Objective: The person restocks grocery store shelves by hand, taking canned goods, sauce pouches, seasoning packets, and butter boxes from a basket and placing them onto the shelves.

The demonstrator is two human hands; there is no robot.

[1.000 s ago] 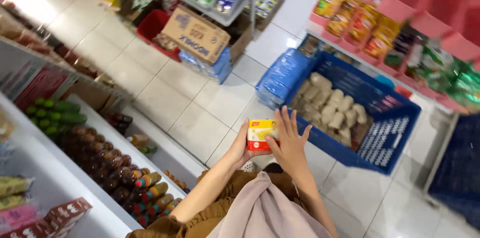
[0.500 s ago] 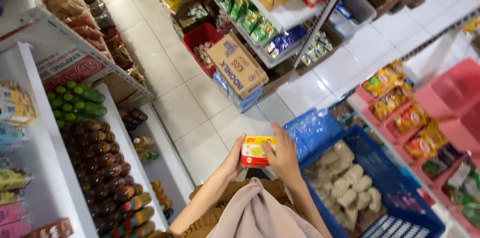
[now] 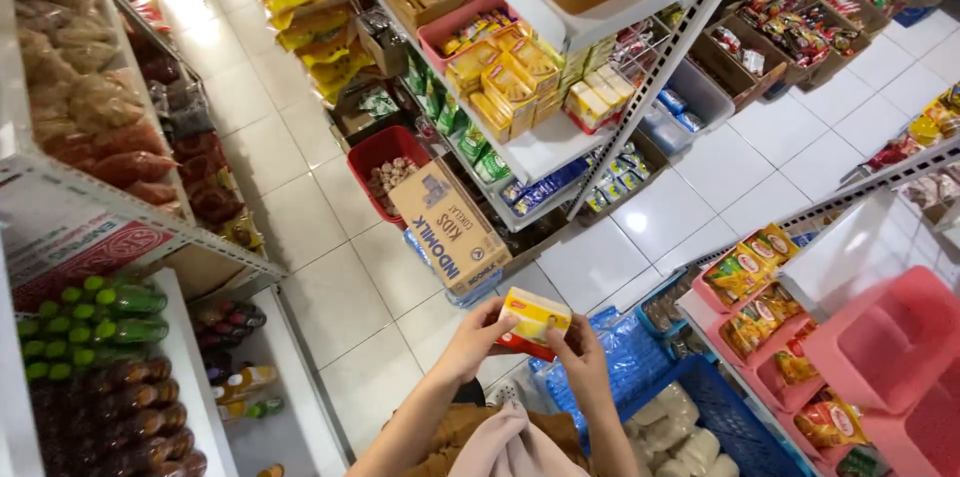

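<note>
I hold a small yellow and red box (image 3: 533,322) out in front of me with both hands. My left hand (image 3: 480,339) grips its left end with the fingers curled over the top. My right hand (image 3: 582,357) holds the right end from below. The box sits above a blue plastic crate (image 3: 722,411) with pale bagged goods (image 3: 678,431) inside it. Sleeves in brown and a pale pink cloth (image 3: 505,448) show at the bottom edge.
A white shelf unit (image 3: 560,137) ahead carries yellow boxes (image 3: 507,79) and green packets. A cardboard carton (image 3: 449,226) and a red basket (image 3: 383,162) stand on the tiled floor. Bottles (image 3: 95,377) fill the left shelves. Pink bins (image 3: 885,337) with snack packs sit right.
The view has swung up and left toward the shelf unit. Both hands still grip the box, now turned more sideways and held higher above the crate.
</note>
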